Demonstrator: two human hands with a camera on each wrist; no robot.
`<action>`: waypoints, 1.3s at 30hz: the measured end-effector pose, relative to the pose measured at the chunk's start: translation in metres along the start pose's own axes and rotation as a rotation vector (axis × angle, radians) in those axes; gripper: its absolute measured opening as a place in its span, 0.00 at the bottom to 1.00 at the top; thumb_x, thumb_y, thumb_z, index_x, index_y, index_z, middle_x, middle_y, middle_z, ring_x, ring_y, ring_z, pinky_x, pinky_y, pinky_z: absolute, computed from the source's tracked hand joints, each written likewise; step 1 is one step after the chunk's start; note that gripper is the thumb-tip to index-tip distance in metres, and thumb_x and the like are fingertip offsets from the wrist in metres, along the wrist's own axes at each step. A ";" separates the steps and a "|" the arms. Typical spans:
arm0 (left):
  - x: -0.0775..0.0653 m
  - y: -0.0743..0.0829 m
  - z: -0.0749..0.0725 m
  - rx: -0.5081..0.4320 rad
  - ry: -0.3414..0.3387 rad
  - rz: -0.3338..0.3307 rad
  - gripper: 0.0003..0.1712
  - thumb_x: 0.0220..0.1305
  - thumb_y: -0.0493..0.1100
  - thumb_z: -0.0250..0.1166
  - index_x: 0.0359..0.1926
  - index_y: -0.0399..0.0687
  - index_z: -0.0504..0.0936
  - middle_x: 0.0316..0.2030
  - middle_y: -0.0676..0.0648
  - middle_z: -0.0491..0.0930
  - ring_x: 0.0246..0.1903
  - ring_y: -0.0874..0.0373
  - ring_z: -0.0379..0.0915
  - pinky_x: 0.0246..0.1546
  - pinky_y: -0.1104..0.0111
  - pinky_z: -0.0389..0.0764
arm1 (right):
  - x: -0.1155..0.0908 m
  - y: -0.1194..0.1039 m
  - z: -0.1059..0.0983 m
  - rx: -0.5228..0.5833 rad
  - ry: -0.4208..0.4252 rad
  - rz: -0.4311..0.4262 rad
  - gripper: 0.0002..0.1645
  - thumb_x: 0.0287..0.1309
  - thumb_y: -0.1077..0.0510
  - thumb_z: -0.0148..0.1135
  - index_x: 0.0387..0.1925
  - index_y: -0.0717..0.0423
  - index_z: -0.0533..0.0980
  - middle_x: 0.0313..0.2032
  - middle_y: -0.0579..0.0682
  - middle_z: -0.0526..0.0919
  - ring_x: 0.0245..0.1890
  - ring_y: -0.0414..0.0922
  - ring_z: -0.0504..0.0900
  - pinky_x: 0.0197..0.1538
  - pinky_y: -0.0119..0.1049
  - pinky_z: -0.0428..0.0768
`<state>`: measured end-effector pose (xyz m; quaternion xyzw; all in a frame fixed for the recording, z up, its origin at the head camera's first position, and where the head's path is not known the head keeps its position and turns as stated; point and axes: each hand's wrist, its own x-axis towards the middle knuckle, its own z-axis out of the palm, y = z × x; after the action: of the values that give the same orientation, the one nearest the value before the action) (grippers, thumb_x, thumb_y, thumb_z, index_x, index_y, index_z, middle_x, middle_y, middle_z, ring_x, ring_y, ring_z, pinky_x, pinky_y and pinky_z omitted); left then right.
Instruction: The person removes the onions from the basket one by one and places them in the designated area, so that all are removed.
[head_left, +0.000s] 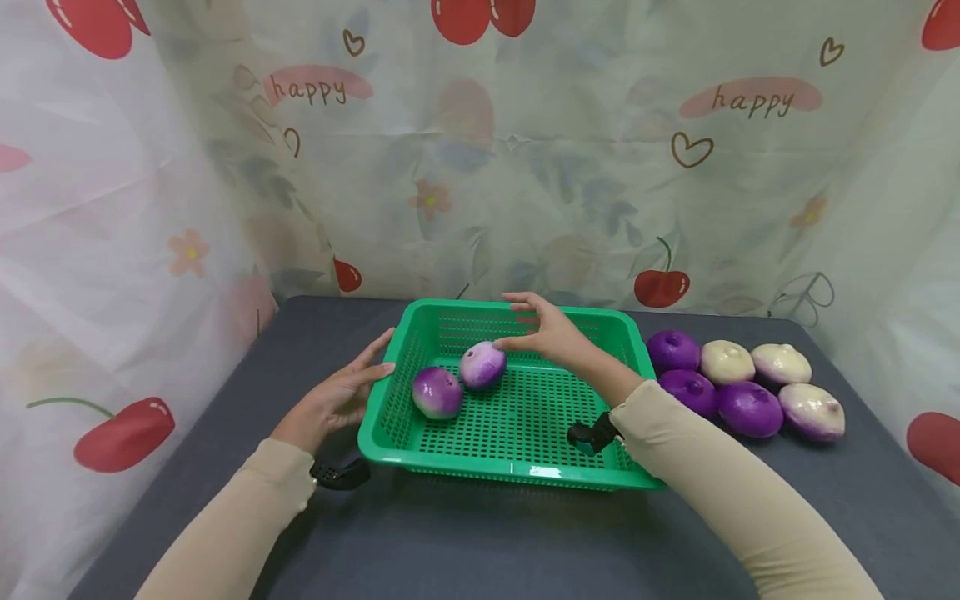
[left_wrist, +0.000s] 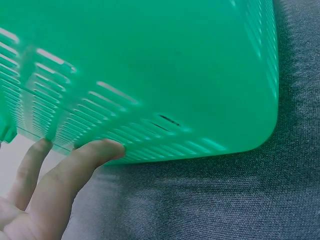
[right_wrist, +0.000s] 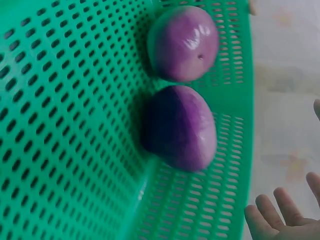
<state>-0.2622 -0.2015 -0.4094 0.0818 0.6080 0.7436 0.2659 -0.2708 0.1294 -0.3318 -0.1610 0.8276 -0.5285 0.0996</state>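
Two round purple-and-white vegetables, turnip-like, sit in the green plastic basket [head_left: 570, 479]. One [head_left: 437, 393] is nearer the front left; the other [head_left: 483, 365] is just behind and to its right. My right hand [head_left: 551, 333] is over the back of the basket, fingers spread and holding nothing, the thumb tip right at the rear vegetable in the head view. In the right wrist view, its fingers [right_wrist: 272, 212] show beyond the rim. My left hand [head_left: 333, 400] rests at the basket's left side, with fingers [left_wrist: 80, 165] touching the slotted outer wall.
Right of the basket several similar vegetables lie grouped on the dark grey table [head_left: 480, 542], some deep purple [head_left: 750, 408], some mostly cream [head_left: 727, 362]. A printed curtain [head_left: 517, 192] hangs behind the table and on both sides.
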 end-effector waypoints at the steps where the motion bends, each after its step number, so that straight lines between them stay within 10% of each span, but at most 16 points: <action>1: 0.000 0.000 0.000 -0.001 0.000 0.000 0.39 0.76 0.43 0.48 0.75 0.77 0.38 0.72 0.34 0.47 0.50 0.52 0.77 0.45 0.52 0.82 | 0.004 0.002 0.004 -0.005 -0.007 0.007 0.46 0.54 0.54 0.72 0.71 0.44 0.60 0.71 0.58 0.59 0.71 0.58 0.58 0.66 0.55 0.66; 39: 0.001 0.000 0.000 -0.020 -0.005 0.000 0.39 0.77 0.42 0.46 0.75 0.78 0.37 0.73 0.35 0.44 0.51 0.52 0.76 0.46 0.51 0.81 | 0.026 0.054 0.035 -0.064 -0.124 0.134 0.49 0.53 0.59 0.72 0.73 0.50 0.57 0.67 0.64 0.61 0.65 0.58 0.66 0.58 0.51 0.74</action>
<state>-0.2628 -0.2013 -0.4096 0.0811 0.6000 0.7494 0.2680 -0.2916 0.1108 -0.3953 -0.1408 0.8453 -0.4828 0.1804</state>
